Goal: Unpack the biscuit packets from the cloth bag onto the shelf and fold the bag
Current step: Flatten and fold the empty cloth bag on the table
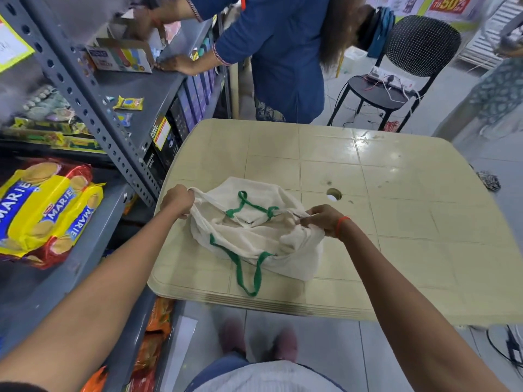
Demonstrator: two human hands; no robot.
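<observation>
A cream cloth bag (252, 230) with green handles lies crumpled on the near left part of the beige plastic table (396, 222). My left hand (178, 200) grips the bag's left rim. My right hand (325, 220), with a red thread on the wrist, pinches the right rim, and the mouth is stretched between them. One green handle hangs toward the table's front edge. Yellow and red Marie biscuit packets (45, 207) lie stacked on the grey metal shelf (85, 267) at my left. I cannot see anything inside the bag.
A person in blue (283, 52) stands beyond the table, one hand on an upper shelf by a cardboard box (121, 56). A black chair (402, 66) with a power strip stands at the back right. Orange packets (155, 329) fill the lower shelf. The table has a central hole (334, 194).
</observation>
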